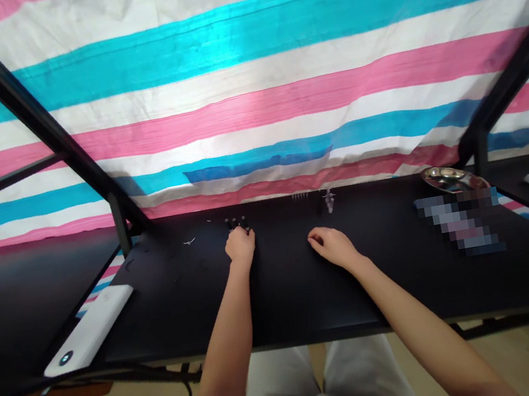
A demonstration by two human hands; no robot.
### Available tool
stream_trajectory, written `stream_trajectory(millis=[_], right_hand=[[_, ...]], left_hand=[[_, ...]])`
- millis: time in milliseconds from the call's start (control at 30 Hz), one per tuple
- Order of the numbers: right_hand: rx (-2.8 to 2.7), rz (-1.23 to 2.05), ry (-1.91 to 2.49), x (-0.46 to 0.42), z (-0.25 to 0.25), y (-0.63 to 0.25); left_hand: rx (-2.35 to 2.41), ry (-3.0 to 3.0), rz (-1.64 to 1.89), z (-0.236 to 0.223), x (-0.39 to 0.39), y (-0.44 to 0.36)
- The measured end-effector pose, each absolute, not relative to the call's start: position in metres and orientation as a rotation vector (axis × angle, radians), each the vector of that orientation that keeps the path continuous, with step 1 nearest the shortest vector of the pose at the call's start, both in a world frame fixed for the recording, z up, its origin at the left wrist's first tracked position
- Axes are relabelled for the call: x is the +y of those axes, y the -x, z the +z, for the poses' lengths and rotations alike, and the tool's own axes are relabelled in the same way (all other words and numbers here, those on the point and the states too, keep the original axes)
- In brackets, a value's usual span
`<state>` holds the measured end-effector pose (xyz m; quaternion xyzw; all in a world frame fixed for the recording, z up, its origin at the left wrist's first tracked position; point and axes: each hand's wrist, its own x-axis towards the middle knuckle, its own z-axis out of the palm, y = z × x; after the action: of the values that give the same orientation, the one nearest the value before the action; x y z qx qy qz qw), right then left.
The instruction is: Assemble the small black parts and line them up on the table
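Observation:
On the black table (289,282), my left hand (241,246) is closed, its fingers curled at a small group of short black pieces (235,222) with pale round tops. The hand partly covers these pieces, and its fingertips are hidden. To the right, my right hand (332,244) hovers at or rests on the tabletop, fingers curled in toward the thumb; anything in that pinch is too small or hidden to make out. Beyond it, near the back edge, lie a small clear-grey item (329,200) and a row of tiny metallic pieces (300,196).
A long white device (93,328) with a round dark display lies at the left edge. White scraps (189,241) lie left of my left hand. A shiny metal dish (454,180) and a blurred patch are at right. Black frame bars (44,126) flank the striped sheet (248,99).

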<state>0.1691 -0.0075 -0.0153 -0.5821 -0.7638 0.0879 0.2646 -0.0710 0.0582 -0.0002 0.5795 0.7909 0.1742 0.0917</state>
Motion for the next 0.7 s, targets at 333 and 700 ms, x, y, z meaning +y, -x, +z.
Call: stream_trajectory(millis=[333,700], right_hand=[[-1.765,-0.142,1.888,0.015,-0.036,-0.201],[-1.536,-0.054,2.014,0.051,-0.044,-0.22]], left_hand=[[1.776,-2.368,0.379,-0.003,0.032,0.028],[1.227,-2.828,0.337,-0.012,0.005,-0.032]])
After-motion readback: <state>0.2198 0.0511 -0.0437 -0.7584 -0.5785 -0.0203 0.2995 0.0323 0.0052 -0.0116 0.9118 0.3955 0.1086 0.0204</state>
